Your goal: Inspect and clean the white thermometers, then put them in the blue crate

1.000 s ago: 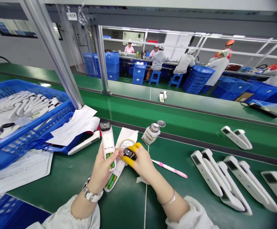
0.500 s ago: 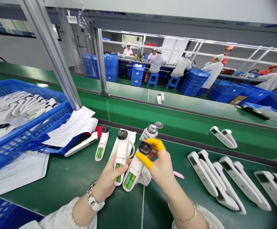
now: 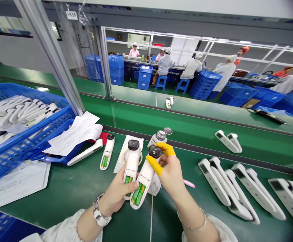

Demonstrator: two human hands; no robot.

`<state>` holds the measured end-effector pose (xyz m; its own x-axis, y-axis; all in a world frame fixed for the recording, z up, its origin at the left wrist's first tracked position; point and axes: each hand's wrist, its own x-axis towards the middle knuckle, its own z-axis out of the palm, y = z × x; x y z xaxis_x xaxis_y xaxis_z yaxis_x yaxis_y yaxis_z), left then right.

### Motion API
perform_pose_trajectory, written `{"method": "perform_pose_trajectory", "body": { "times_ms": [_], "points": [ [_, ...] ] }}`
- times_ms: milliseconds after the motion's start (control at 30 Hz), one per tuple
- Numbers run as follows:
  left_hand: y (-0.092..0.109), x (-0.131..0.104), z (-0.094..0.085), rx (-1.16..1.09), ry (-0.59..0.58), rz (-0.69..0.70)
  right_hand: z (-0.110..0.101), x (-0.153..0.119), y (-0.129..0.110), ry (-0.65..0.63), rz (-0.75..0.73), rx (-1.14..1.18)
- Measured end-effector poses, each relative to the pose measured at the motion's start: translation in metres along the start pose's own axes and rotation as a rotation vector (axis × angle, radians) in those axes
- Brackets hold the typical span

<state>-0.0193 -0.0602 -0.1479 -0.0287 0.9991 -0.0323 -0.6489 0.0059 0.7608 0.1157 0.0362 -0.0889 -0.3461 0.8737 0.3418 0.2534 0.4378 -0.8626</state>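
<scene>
My left hand (image 3: 117, 190), with a metal watch at the wrist, is closed around a white infrared thermometer (image 3: 132, 163) with a black sensor head. Its thumb reaches across to the edge of a second infrared thermometer (image 3: 147, 173). My right hand (image 3: 173, 171), wearing yellow finger covers on thumb and forefinger, grips that second one by its black head. Both thermometers are tilted side by side, their battery compartments uncovered and green batteries (image 3: 137, 195) inside. Behind them are a roll of tape (image 3: 124, 156) on white paper and a metal-topped bottle (image 3: 159, 137) with its lid raised.
At left stands a blue basket (image 3: 48, 125) of thermometers, with papers (image 3: 73, 132) beside it. Another thermometer (image 3: 107, 153) with batteries lies nearby. Several thermometers (image 3: 214, 183) lie at right. A green conveyor belt (image 3: 192, 131) crosses ahead, carrying a thermometer pair (image 3: 228, 141). People sit beyond.
The two held thermometers have come closer together and shifted slightly right. My left thumb now touches the second one. On the belt, the pair at right has moved left.
</scene>
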Motion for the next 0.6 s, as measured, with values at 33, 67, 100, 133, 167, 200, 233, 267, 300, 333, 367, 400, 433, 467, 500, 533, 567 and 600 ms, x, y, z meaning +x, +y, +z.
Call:
{"method": "perform_pose_trajectory", "body": {
  "times_ms": [33, 67, 100, 133, 167, 200, 233, 267, 300, 333, 367, 400, 433, 467, 500, 533, 567, 600],
  "points": [
    [0.000, 0.000, 0.000, 0.016, 0.017, 0.008, 0.002, 0.000, 0.000, -0.008, 0.012, 0.065],
    [0.000, 0.000, 0.001, 0.035, 0.039, 0.028, 0.005, -0.001, 0.000, -0.026, 0.032, 0.164],
    [0.000, -0.001, 0.002, 0.054, 0.059, 0.055, 0.008, -0.002, 0.000, -0.049, 0.057, 0.291],
    [0.001, -0.001, 0.002, 0.069, 0.073, 0.086, 0.012, -0.003, -0.002, -0.087, 0.091, 0.430],
    [0.002, 0.000, 0.003, 0.078, 0.084, 0.113, 0.016, -0.005, -0.003, -0.145, 0.135, 0.561],
    [0.003, 0.000, 0.003, 0.082, 0.093, 0.131, 0.020, -0.006, -0.005, -0.219, 0.185, 0.666],
    [0.004, 0.000, 0.004, 0.082, 0.099, 0.137, 0.024, -0.008, -0.007, -0.293, 0.236, 0.739],
    [0.005, 0.000, 0.004, 0.078, 0.105, 0.133, 0.027, -0.010, -0.009, -0.358, 0.285, 0.783],
    [0.006, 0.001, 0.004, 0.071, 0.113, 0.125, 0.029, -0.011, -0.010, -0.406, 0.331, 0.808],
    [0.007, 0.001, 0.004, 0.063, 0.120, 0.120, 0.030, -0.012, -0.010, -0.424, 0.370, 0.830],
    [0.007, 0.001, 0.004, 0.055, 0.124, 0.118, 0.030, -0.012, -0.010, -0.406, 0.401, 0.857],
    [0.007, 0.001, 0.004, 0.049, 0.126, 0.119, 0.030, -0.011, -0.010, -0.367, 0.432, 0.895],
    [0.007, 0.001, 0.003, 0.047, 0.130, 0.119, 0.029, -0.010, -0.008, -0.329, 0.473, 0.941],
    [0.007, 0.001, 0.003, 0.049, 0.139, 0.117, 0.027, -0.008, -0.007, -0.297, 0.516, 0.995],
    [0.007, 0.001, 0.002, 0.054, 0.156, 0.108, 0.025, -0.006, -0.005, -0.272, 0.554, 1.049],
    [0.008, 0.001, 0.002, 0.063, 0.180, 0.093, 0.023, -0.003, -0.002, -0.257, 0.579, 1.095],
    [0.008, 0.000, 0.002, 0.074, 0.207, 0.073, 0.020, -0.001, 0.000, -0.253, 0.589, 1.130],
    [0.009, 0.000, 0.002, 0.085, 0.235, 0.054, 0.017, 0.001, 0.002, -0.250, 0.585, 1.152]
  ]
}}
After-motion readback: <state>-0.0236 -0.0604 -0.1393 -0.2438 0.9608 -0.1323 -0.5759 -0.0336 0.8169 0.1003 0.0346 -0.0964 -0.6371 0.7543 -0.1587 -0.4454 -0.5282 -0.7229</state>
